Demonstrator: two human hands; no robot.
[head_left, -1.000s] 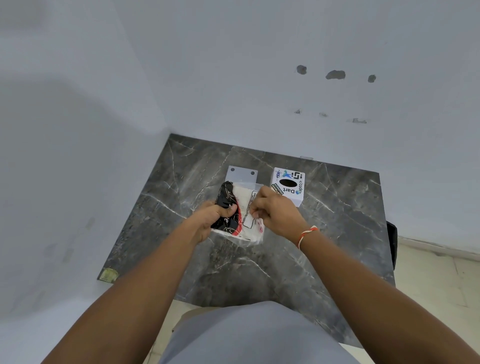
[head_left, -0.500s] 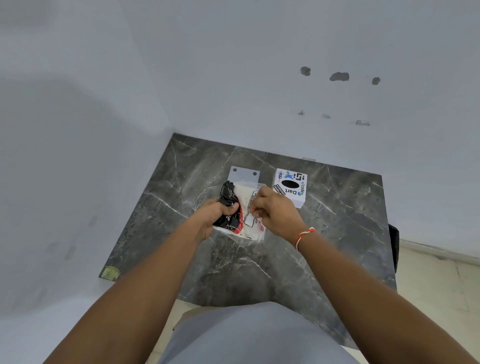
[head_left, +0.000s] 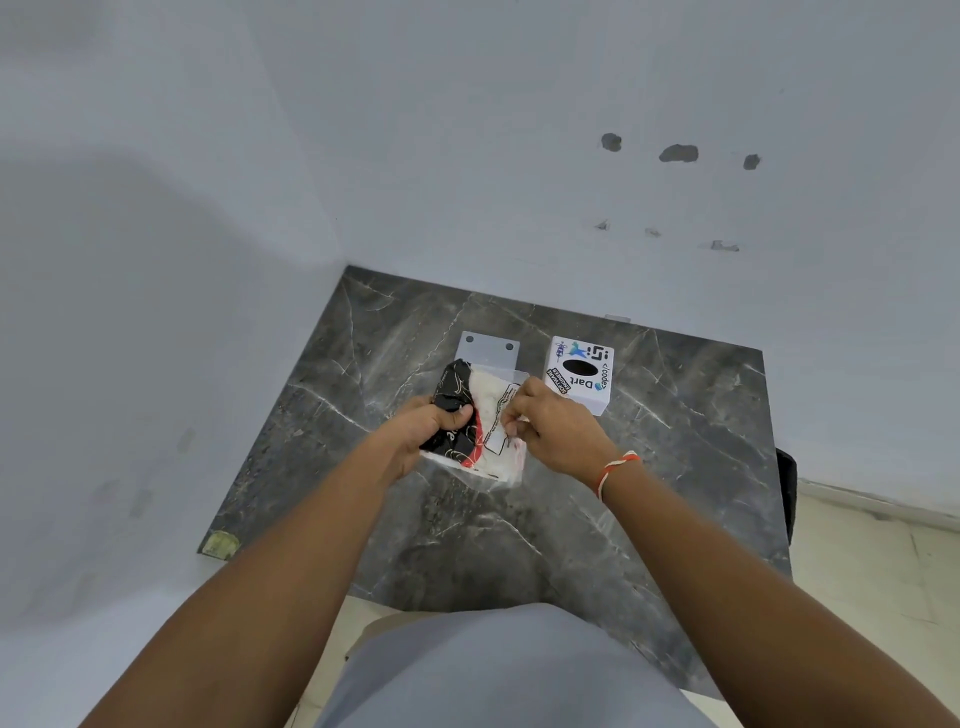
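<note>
A clear plastic packet (head_left: 480, 415) with black, red and white folded cloth inside is held just above the dark marble table (head_left: 649, 493). My left hand (head_left: 423, 428) grips the packet's black left side, thumb on top. My right hand (head_left: 553, 426) pinches the packet's clear right edge near a printed label. A white header card (head_left: 488, 349) with two holes sticks out past the packet's far end.
A white box (head_left: 582, 374) with stickers and a black oval hole stands just right of the packet. Pale walls close in the table at the left and back. A dark object (head_left: 787, 488) hangs off the table's right edge. Tiled floor lies at the right.
Both hands keep their hold on the packet and have barely moved. The view has shifted slightly.
</note>
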